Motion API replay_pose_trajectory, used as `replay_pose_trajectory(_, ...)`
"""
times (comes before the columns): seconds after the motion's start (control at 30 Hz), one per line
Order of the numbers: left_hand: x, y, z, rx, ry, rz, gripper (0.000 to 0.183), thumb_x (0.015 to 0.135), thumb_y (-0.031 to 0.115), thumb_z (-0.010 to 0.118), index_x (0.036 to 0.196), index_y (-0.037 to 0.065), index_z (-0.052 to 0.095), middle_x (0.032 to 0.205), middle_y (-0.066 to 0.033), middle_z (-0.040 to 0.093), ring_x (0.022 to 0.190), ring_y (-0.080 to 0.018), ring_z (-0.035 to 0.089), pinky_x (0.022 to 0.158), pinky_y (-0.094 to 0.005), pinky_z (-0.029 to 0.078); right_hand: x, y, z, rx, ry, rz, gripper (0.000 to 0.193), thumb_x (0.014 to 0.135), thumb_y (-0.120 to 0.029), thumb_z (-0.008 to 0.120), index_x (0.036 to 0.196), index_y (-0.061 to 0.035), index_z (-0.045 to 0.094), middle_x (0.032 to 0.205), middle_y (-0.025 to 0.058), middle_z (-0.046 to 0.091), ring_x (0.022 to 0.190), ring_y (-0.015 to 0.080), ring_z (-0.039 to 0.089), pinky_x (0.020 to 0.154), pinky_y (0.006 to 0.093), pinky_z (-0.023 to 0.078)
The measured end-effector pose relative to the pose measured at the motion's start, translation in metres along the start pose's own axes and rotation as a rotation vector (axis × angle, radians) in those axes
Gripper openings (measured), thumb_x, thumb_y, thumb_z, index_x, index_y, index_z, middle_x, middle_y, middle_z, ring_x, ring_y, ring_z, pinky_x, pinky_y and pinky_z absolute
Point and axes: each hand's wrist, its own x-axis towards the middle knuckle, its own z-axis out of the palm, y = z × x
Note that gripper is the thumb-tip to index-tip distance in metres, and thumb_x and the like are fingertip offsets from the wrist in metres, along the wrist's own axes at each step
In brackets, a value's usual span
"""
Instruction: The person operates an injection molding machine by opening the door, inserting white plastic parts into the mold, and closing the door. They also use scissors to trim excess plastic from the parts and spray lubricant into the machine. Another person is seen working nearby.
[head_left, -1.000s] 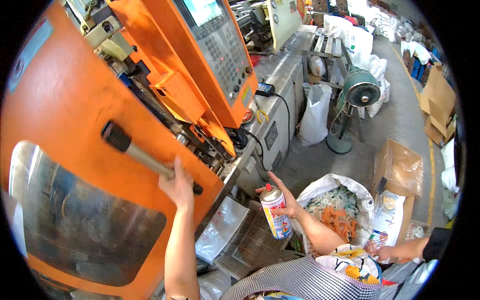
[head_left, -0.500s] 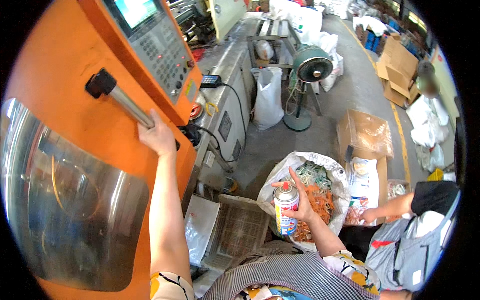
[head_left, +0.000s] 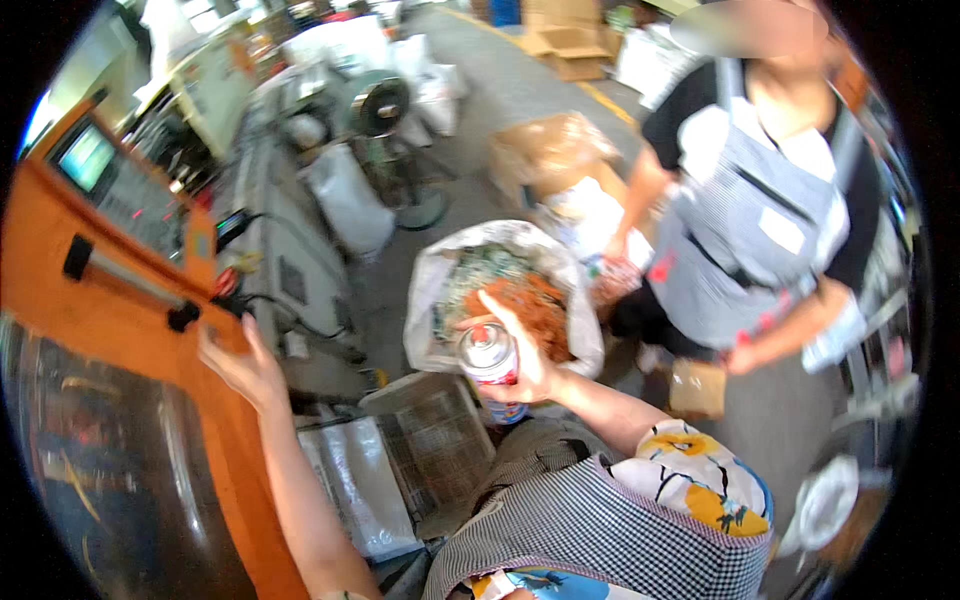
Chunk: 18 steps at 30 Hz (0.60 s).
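My left hand is off the grab handle on the orange machine door. Its fingers are spread, a little below the handle's lower end, and hold nothing. A spray can with a red nozzle stands roughly upright in my right hand, the fingers wrapped round its body and the index finger raised. Behind the can is a white woven sack of orange and greenish plastic scraps. The machine's control panel with a lit screen is beyond my left hand.
A co-worker in a grey apron stands close on the right, holding a small brown packet. Below my hands lie a plastic crate and clear bags. A fan and cardboard box stand farther off.
My left hand has let go of the door handle and opened beside it. My view has swung to the right, bringing more of the co-worker in. The spray can stays in my right hand.
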Motion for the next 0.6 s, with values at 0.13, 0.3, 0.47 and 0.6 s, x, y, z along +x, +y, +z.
replay_pose_trajectory(0.13, -0.179, 0.074, -0.030, -0.316, -0.889, -0.056, 0.066, 0.065, 0.023, 0.080, 0.118, -0.001, 0.047, 0.115, -0.0182, 0.048, 0.108, -0.0303, 0.047, 0.091, -0.0411, 0.038, -0.108, -0.041, -0.008, -0.178, 0.121, -0.036, 0.098, 0.065, -0.014, 0.074, 0.141, -0.0003, 0.014, 0.123, 0.0156, 0.048, 0.112, 0.0227, 0.049, 0.099, 0.0356, 0.035)
replay_pose_trajectory(0.3, -0.305, 0.195, -0.084, -1.022, -1.711, -0.216, 0.084, 0.055, 0.022, 0.086, 0.125, 0.002, 0.043, 0.123, -0.0164, 0.047, 0.117, -0.0278, 0.044, 0.099, -0.0375, 0.035, -0.223, -0.113, -0.022, -0.404, 0.141, 0.054, 0.099, 0.065, -0.010, 0.075, 0.141, 0.0007, 0.013, 0.126, 0.0212, 0.047, 0.103, 0.0253, 0.057, 0.092, 0.0362, 0.043)
replay_pose_trajectory(0.47, -0.359, 0.294, -0.112, -1.208, -1.818, 0.005, 0.059, 0.061, 0.013, 0.078, 0.113, 0.003, 0.052, 0.113, -0.0134, 0.056, 0.104, -0.0279, 0.056, 0.089, -0.0374, 0.044, -0.306, -0.166, -0.051, -0.570, 0.344, -0.009, 0.096, 0.065, -0.012, 0.075, 0.139, 0.0016, 0.015, 0.123, 0.0246, 0.049, 0.097, 0.0277, 0.061, 0.087, 0.0379, 0.046)
replay_pose_trajectory(0.6, -0.396, 0.381, -0.132, -1.348, -1.774, 0.077, 0.045, 0.064, 0.010, 0.073, 0.105, 0.002, 0.056, 0.101, -0.0142, 0.062, 0.093, -0.0269, 0.061, 0.082, -0.0360, 0.047, -0.375, -0.207, -0.090, -0.705, 0.497, -0.073, 0.096, 0.064, -0.012, 0.076, 0.139, -0.0016, 0.017, 0.124, 0.0250, 0.048, 0.096, 0.0291, 0.060, 0.087, 0.0389, 0.046)
